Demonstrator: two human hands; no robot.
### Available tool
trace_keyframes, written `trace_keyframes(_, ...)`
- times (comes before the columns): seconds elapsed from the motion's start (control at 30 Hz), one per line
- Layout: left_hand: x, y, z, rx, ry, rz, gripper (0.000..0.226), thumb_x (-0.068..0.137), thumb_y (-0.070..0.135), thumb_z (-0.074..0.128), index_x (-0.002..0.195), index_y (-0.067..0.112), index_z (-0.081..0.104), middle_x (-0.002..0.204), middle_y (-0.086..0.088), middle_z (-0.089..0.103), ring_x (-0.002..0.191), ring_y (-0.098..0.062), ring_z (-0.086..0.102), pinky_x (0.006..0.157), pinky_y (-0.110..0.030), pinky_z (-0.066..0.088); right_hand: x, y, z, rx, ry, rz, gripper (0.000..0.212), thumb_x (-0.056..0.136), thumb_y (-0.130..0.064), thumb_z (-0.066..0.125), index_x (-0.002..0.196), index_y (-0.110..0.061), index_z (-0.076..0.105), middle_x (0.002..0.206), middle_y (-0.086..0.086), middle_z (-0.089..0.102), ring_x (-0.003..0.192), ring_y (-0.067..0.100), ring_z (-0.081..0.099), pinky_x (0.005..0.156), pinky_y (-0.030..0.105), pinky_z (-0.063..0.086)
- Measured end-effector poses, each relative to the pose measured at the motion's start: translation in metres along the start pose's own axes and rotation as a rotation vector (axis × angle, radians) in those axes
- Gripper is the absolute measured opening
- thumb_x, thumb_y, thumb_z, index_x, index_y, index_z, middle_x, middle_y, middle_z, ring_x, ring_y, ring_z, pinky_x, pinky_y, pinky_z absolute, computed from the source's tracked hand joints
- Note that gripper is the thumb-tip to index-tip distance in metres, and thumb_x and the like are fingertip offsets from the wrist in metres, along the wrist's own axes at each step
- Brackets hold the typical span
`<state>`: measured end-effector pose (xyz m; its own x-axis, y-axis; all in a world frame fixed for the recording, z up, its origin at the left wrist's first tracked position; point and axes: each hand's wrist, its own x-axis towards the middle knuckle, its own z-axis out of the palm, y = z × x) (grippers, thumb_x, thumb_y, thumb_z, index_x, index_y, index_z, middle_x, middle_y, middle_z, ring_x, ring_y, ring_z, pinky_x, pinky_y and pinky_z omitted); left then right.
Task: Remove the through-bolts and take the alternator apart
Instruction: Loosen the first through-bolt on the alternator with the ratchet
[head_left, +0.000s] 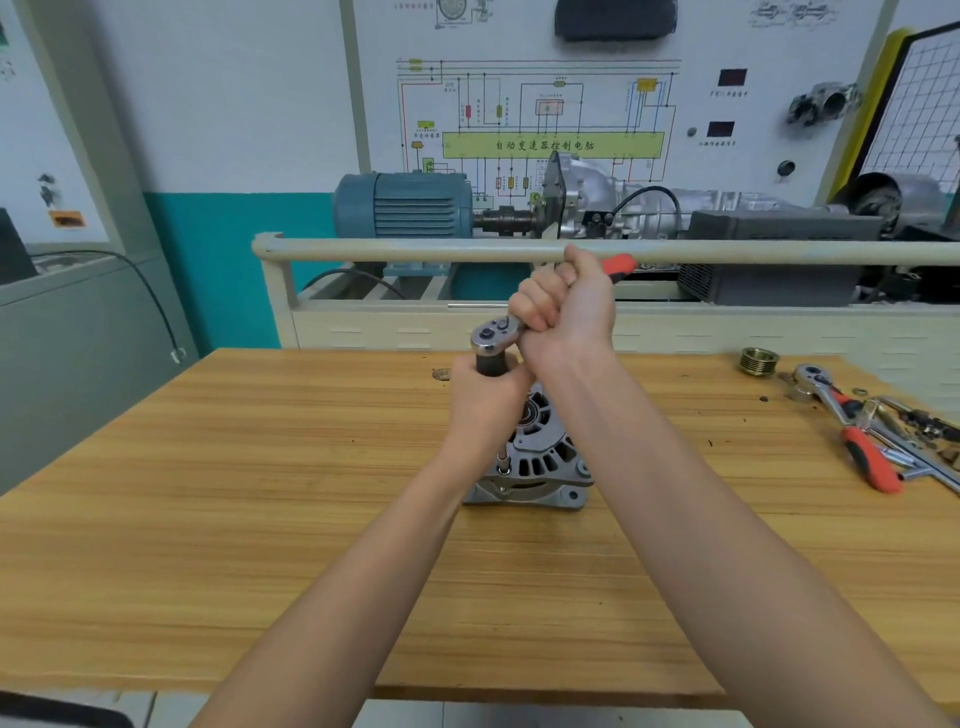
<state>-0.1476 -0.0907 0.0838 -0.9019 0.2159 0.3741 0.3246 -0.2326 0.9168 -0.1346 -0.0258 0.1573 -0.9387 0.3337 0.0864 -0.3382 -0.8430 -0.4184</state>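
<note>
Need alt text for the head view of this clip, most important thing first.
Two hands work a ratchet wrench over an alternator standing on a wooden workbench: the right hand grips its red handle, the left hand holds the dark socket under its head. A second ratchet and a pulley lie at the right.

Both forearms bare, reaching forward and up from the bottom edge, converging toward centre. Left hand (485, 397) lower, back of the hand to the camera, fingers curled round the dark socket (491, 361) under the ratchet head (493, 332). Right hand (563, 306) higher and just beyond it, wrist nearly touching the left hand's knuckles, fist closed round the ratchet handle (618, 266), whose red end sticks out past the thumb side; fingers stacked and tightly curled, forearm crossing the frame diagonally from lower right
</note>
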Motion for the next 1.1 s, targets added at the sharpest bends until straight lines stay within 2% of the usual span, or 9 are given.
trace_keyframes(0.1, -0.004, -0.002, -0.005, 0.097, -0.111, 0.046, 0.034, 0.077, -0.009, 0.059, 0.056, 0.01, 0.041, 0.048, -0.003, 0.037, 0.045, -0.014, 0.03, 0.046, -0.025, 0.026, 0.0, -0.008, -0.002, -0.031, -0.079, 0.187, 0.051, 0.099, -0.019, 0.04, 0.049, -0.018, 0.03, 0.035, -0.007, 0.019, 0.025, 0.007, 0.014, 0.026, 0.017, 0.013)
trace_keyframes(0.27, -0.003, 0.008, -0.022, 0.355, -0.594, 0.063, 0.032, 0.079, 0.004, 0.066, 0.052, 0.006, 0.049, 0.044, -0.001, 0.05, 0.043, -0.012, 0.043, 0.049, -0.021, 0.038, 0.007, -0.013, 0.002, -0.219, -0.268, 0.633, 0.048, 0.092, -0.017, 0.045, 0.047, -0.016, 0.029, 0.042, -0.009, 0.014, 0.036, 0.002, 0.007, 0.026, 0.018, 0.013)
trace_keyframes(0.37, -0.007, 0.003, -0.016, 0.251, -0.491, 0.052, 0.043, 0.079, -0.004, 0.064, 0.05, 0.015, 0.039, 0.041, 0.008, 0.041, 0.039, -0.006, 0.034, 0.043, -0.015, 0.032, 0.002, -0.009, 0.003, -0.22, -0.256, 0.592, 0.051, 0.095, -0.019, 0.045, 0.046, -0.017, 0.03, 0.038, -0.009, 0.018, 0.03, 0.003, 0.01, 0.025, 0.015, 0.013)
trace_keyframes(0.53, -0.001, -0.006, 0.001, 0.116, -0.042, 0.025, 0.039, 0.075, -0.007, 0.06, 0.053, 0.016, 0.037, 0.047, -0.001, 0.039, 0.045, -0.017, 0.032, 0.046, -0.025, 0.028, -0.002, -0.01, -0.002, -0.067, -0.061, 0.178, 0.046, 0.098, -0.017, 0.042, 0.055, -0.02, 0.026, 0.035, -0.007, 0.019, 0.024, 0.006, 0.015, 0.024, 0.017, 0.014)
trace_keyframes(0.73, -0.004, 0.004, -0.013, 0.28, -0.568, 0.117, 0.028, 0.075, 0.003, 0.066, 0.054, 0.0, 0.047, 0.045, 0.001, 0.046, 0.042, -0.013, 0.04, 0.048, -0.022, 0.036, 0.002, -0.024, -0.004, -0.162, -0.233, 0.587, 0.05, 0.096, -0.019, 0.043, 0.048, -0.017, 0.028, 0.042, -0.01, 0.013, 0.034, 0.003, 0.006, 0.027, 0.019, 0.011)
trace_keyframes(0.8, -0.003, 0.007, -0.014, 0.262, -0.648, 0.088, 0.034, 0.077, 0.004, 0.065, 0.05, 0.004, 0.045, 0.042, 0.002, 0.045, 0.04, -0.013, 0.039, 0.047, -0.023, 0.035, 0.005, -0.024, -0.002, -0.215, -0.265, 0.66, 0.047, 0.09, -0.018, 0.046, 0.047, -0.016, 0.029, 0.047, -0.012, 0.012, 0.035, 0.003, 0.007, 0.027, 0.021, 0.014)
trace_keyframes(0.87, -0.002, 0.006, -0.01, 0.225, -0.573, 0.062, 0.041, 0.081, -0.002, 0.064, 0.049, 0.011, 0.041, 0.042, 0.005, 0.039, 0.039, -0.009, 0.034, 0.044, -0.019, 0.03, 0.005, -0.021, 0.001, -0.206, -0.223, 0.616, 0.048, 0.093, -0.017, 0.046, 0.047, -0.016, 0.029, 0.042, -0.01, 0.014, 0.03, 0.004, 0.009, 0.025, 0.018, 0.013)
trace_keyframes(1.0, 0.0, -0.004, 0.004, 0.109, -0.155, 0.065, 0.04, 0.077, -0.008, 0.061, 0.054, 0.014, 0.037, 0.048, -0.001, 0.036, 0.04, -0.01, 0.03, 0.043, -0.022, 0.028, 0.007, -0.018, -0.003, -0.08, -0.066, 0.284, 0.048, 0.098, -0.017, 0.043, 0.052, -0.019, 0.028, 0.035, -0.007, 0.019, 0.023, 0.006, 0.016, 0.024, 0.016, 0.012)
trace_keyframes(1.1, -0.002, -0.009, 0.006, 0.139, -0.176, 0.125, 0.042, 0.074, -0.008, 0.063, 0.052, 0.018, 0.038, 0.046, 0.005, 0.039, 0.042, -0.008, 0.032, 0.042, -0.017, 0.029, 0.003, -0.023, -0.008, -0.044, -0.114, 0.332, 0.047, 0.098, -0.018, 0.043, 0.053, -0.019, 0.027, 0.035, -0.007, 0.02, 0.024, 0.006, 0.014, 0.024, 0.016, 0.013)
